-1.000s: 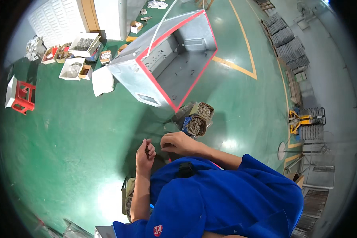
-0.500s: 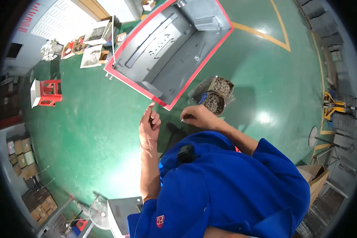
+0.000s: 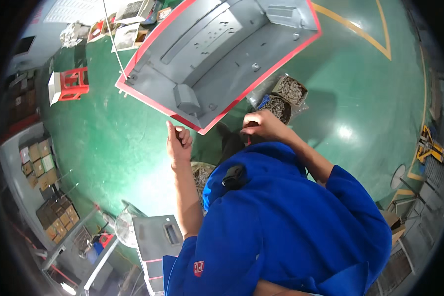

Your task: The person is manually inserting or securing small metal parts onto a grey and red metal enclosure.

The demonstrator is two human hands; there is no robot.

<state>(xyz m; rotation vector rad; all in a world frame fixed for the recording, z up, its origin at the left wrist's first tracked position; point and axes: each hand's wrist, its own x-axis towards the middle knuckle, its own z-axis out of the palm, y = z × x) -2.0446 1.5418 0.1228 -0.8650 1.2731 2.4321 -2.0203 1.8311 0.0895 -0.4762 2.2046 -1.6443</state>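
A large grey metal cabinet [image 3: 222, 76] with a red strip along its rim [image 3: 158, 106] lies with its open side toward me. My left hand [image 3: 179, 141] is just short of the rim's near edge, one digit pointing up and the other fingers curled. Something dark shows in its palm; I cannot make out what. My right hand [image 3: 265, 124] is closed with bent fingers to the right of the cabinet's near corner. What it pinches, if anything, is hidden. Beside it are a box of small metal parts [image 3: 291, 90] and a second container of similar pieces [image 3: 277, 107], both in clear plastic.
A thin rod [image 3: 113, 42] rises from the cabinet's left corner. Left on the green floor stands a red stool [image 3: 75, 84]. Near my left forearm are a container [image 3: 201, 173], a fan [image 3: 126, 228] and a grey panel [image 3: 155, 232]. Cartons [image 3: 38, 158] are stacked far left.
The view has shifted, so the cabinet and boxes sit higher in it. My left fingertip has come slightly away from the red rim. My right hand has moved up and right, closer to the parts boxes.
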